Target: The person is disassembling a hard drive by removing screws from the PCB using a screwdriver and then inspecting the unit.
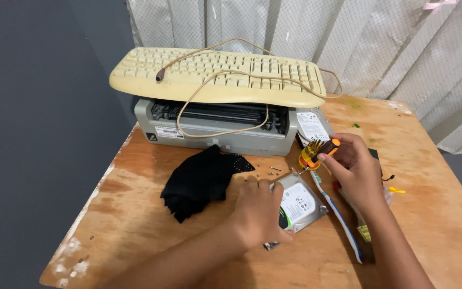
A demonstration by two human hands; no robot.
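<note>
A silver hard drive with a white label lies on the wooden table. My left hand rests on its left side, pressing it down. My right hand grips a yellow and orange screwdriver, whose tip points down at the drive's far corner. A few small screws lie loose just behind the drive. A white and blue toothbrush lies on the table to the right of the drive, under my right wrist.
A black cloth lies left of the drive. Behind it sits a grey printer with a cream keyboard and its cable on top. A second drive leans by the printer. Curtains hang behind; a dark wall stands left.
</note>
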